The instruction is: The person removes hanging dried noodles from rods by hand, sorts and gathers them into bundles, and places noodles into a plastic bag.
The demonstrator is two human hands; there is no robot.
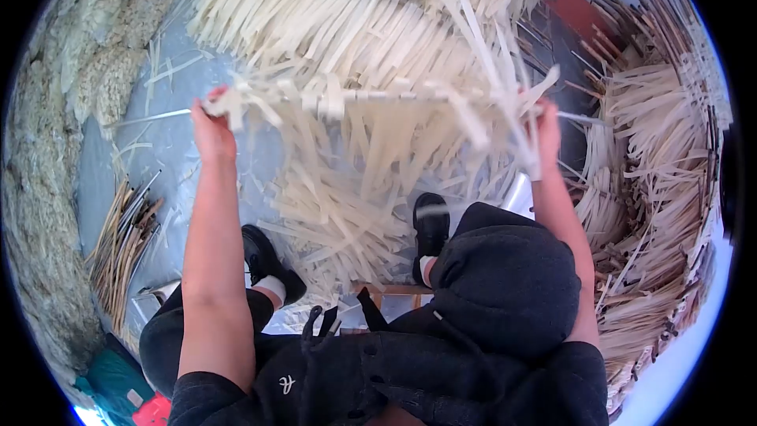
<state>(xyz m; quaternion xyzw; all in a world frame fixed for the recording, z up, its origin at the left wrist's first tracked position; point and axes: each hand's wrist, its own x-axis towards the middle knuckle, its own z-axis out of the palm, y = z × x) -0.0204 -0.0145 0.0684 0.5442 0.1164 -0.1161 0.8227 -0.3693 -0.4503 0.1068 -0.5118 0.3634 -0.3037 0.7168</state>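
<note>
My left hand (214,128) and my right hand (546,130) are closed around the two ends of a thin, light rod (386,95), held level in front of me. Pale flat noodle-like strips (371,138) hang over the rod between my hands. Some of them are smeared by motion, with a few loose ones near my right hand. Both rod ends stick out past my fists. Beneath, a heap of similar loose strips (339,221) lies on the grey floor sheet between my shoes.
Thick layers of pale strips (323,20) fill the far side. More strips on sticks (654,134) are stacked at the right. A bundle of bare sticks (124,244) lies at the left, beside a tall rough pale mass (51,158). A green item (118,383) sits at lower left.
</note>
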